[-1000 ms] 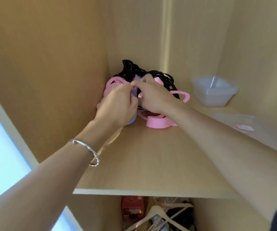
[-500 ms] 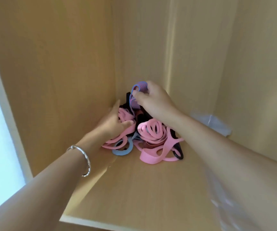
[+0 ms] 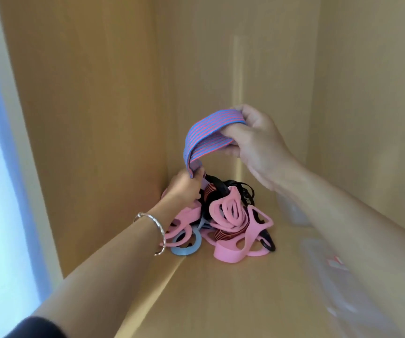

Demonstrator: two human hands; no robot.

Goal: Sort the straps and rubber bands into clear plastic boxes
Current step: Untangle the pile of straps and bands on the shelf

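Shelf (image 3: pixel 221 293), right hand (image 3: pixel 254 140) raised, left (image 3: pixel 184 190) seemingly pinching strap (image 3: pixel 205 136)

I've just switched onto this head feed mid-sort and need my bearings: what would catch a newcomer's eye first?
The blue-and-pink striped strap stands out most, arching at centre frame, its top pinched in the right hand and its lower end gripped by the left hand. Below it, a tangled pile of pink, black and light-blue bands sits in the back left corner of the wooden shelf. A silver bracelet circles the left wrist.
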